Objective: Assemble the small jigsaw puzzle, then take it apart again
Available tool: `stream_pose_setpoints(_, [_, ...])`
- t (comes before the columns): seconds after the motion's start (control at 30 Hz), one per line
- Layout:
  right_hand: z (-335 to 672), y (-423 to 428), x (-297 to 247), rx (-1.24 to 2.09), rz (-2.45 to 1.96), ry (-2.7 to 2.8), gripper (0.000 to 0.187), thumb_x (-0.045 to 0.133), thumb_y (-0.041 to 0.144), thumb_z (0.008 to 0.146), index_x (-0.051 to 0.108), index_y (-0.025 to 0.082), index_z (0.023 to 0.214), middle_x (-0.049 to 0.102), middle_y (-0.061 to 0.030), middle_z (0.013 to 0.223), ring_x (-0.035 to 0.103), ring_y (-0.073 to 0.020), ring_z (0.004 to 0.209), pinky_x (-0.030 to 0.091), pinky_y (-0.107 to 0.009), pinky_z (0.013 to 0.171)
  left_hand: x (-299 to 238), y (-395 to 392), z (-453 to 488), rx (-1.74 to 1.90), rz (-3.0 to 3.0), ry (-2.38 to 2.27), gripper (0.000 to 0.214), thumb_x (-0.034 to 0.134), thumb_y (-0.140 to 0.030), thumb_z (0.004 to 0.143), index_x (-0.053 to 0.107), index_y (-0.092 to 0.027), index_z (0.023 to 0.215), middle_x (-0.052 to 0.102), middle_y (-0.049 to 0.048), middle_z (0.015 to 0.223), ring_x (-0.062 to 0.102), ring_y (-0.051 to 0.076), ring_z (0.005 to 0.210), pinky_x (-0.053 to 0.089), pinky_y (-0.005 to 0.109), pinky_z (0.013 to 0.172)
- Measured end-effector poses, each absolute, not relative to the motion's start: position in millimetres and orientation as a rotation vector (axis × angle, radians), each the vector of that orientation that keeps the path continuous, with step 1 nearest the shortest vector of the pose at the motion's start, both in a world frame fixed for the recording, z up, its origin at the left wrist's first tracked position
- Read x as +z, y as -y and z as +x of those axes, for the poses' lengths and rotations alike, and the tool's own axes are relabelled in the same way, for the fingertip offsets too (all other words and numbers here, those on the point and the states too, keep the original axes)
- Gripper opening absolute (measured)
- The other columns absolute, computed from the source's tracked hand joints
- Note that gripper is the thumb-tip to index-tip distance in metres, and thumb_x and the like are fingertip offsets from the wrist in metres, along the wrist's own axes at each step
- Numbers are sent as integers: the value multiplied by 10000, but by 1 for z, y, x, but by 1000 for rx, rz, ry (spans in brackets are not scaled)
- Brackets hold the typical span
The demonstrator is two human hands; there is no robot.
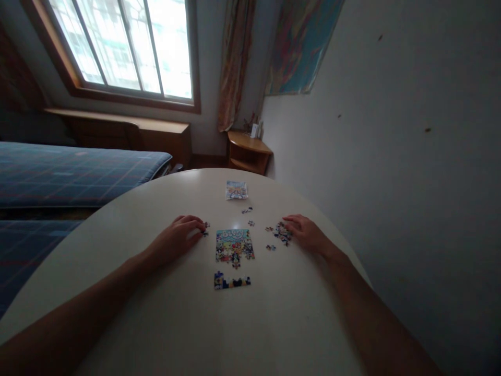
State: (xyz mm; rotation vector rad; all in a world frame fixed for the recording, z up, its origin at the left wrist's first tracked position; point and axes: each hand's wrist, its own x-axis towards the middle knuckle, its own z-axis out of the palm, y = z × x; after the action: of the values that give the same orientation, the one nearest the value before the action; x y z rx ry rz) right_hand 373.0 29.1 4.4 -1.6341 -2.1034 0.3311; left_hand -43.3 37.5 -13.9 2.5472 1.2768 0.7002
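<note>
A partly joined colourful jigsaw (234,245) lies in the middle of the round white table (188,318). A joined strip of pieces (231,282) lies just in front of it. My left hand (180,234) rests left of the jigsaw, its fingers curled and pinching a small puzzle piece (205,228) at the fingertips. My right hand (307,233) lies to the right, fingers bent down onto a heap of loose pieces (282,232). A small reference picture (236,190) lies farther back.
A few loose pieces (247,210) lie scattered behind the jigsaw. A bed with a blue checked cover (70,172) stands to the left, a wooden corner shelf (249,151) behind the table, and a grey wall (391,130) close on the right.
</note>
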Motion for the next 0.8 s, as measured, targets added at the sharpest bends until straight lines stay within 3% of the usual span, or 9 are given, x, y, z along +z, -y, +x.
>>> stream_pose_setpoints(0.27, [371,-25,2,282,-1667,2187,545,706,514,772,666,189,1209,575,-148,1343,498,-311,1261,345,-487,1088,-13,-35,-42,725,2542,-1272,234,487,-379,914,654,-239,998,658,62,1166,577,252,1111,450,444,998])
stream_pose_setpoints(0.53, [369,-23,10,295,-1592,2138,232,623,335,865,716,202,1030,684,-95,1121,608,-234,1079,425,-399,999,-15,-35,-40,735,2542,-1293,228,498,-390,912,651,-237,982,663,59,1148,589,250,1086,454,436,992])
stream_pose_setpoints(0.8, [363,-20,17,357,-1651,2109,229,643,353,854,737,211,1006,693,-93,1055,621,-230,1007,450,-379,938,-16,-34,-40,735,2527,-1312,260,489,-425,909,663,-243,973,668,63,1149,593,259,1083,459,448,993])
